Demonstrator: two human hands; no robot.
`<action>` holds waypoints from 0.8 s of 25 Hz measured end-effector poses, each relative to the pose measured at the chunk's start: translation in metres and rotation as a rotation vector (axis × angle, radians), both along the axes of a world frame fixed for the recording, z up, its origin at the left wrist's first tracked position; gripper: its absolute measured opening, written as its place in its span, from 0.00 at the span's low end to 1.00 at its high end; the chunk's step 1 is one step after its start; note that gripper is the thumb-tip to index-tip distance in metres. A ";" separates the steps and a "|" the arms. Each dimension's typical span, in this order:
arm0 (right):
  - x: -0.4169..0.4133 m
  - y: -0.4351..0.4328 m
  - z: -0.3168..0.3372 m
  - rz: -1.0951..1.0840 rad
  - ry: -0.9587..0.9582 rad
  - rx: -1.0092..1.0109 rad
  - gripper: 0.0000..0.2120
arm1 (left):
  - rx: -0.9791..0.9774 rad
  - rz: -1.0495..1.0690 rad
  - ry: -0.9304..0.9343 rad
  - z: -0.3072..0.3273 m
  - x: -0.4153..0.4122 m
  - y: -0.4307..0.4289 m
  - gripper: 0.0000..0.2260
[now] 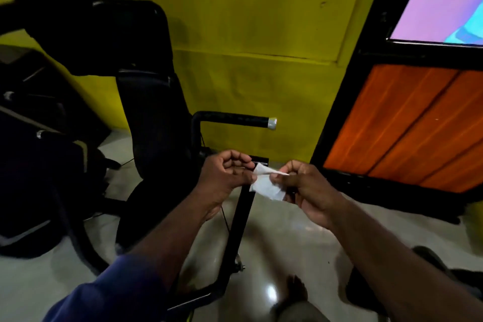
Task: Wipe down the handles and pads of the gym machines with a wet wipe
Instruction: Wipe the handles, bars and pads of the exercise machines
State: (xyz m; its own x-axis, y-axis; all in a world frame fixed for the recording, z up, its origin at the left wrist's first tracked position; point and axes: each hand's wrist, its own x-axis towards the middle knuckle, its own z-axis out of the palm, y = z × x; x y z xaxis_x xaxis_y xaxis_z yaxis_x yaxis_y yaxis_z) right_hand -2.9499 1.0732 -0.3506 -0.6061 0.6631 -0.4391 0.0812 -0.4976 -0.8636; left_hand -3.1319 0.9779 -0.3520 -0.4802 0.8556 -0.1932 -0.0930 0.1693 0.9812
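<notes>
One left hand (224, 175), one right hand (305, 185), one crumpled white wet wipe (266, 187), three silver-capped black handle bars (235, 119) (39, 134) (9, 95), one tall black back pad (154, 123), one bare foot (295, 290).

Your wipe (266, 187) looks thin, white and crumpled — soft paper-like cloth. The handle (232, 118) ahead of you wears a matt black grip with a shiny metal cap (272, 123), and the floor (277, 219) under you is smooth and glossy — the wall (248, 21) is matt yellow paint.

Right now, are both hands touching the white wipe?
Touching. The head view shows the left hand and right hand each pinching one side of the wipe.
</notes>
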 end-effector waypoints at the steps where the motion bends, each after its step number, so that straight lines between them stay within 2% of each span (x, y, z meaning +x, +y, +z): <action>1: -0.002 0.027 -0.003 -0.010 0.003 -0.015 0.11 | -0.023 0.043 0.000 -0.001 -0.001 0.017 0.16; 3: -0.013 0.082 -0.011 -0.106 -0.058 0.096 0.11 | -0.058 0.137 0.022 -0.008 -0.005 0.046 0.16; 5: -0.025 0.132 -0.018 -0.245 -0.289 0.483 0.05 | -0.085 0.215 0.036 -0.013 -0.009 0.065 0.14; 6: -0.031 0.153 -0.018 -0.255 -0.382 0.706 0.06 | -0.096 0.256 0.037 -0.017 -0.012 0.072 0.13; 8: -0.048 0.179 -0.024 -0.116 -0.334 1.054 0.15 | -0.119 0.310 0.054 -0.023 -0.018 0.083 0.12; 10: -0.072 0.188 -0.039 0.205 -0.260 1.179 0.17 | -0.126 0.342 0.045 -0.029 -0.030 0.096 0.11; 12: -0.086 0.185 -0.063 0.487 -0.398 1.264 0.19 | -0.125 0.356 0.022 -0.035 -0.041 0.103 0.10; 14: -0.084 0.179 -0.075 0.529 -0.478 1.339 0.24 | -0.110 0.332 0.030 -0.040 -0.049 0.107 0.09; 16: -0.077 0.177 -0.077 0.488 -0.420 1.486 0.27 | -0.101 0.325 0.029 -0.051 -0.058 0.112 0.07; 20: -0.072 0.175 -0.086 0.475 -0.342 1.594 0.24 | -0.151 0.408 0.016 -0.071 -0.065 0.122 0.05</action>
State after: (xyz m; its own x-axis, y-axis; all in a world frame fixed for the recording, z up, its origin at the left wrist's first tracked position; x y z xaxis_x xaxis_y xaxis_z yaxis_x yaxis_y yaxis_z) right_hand -3.0216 1.2479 -0.4366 -0.8925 0.3438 0.2920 0.2315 0.9047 -0.3578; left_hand -3.1967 1.1002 -0.4235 -0.7774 0.5577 -0.2911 -0.1672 0.2630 0.9502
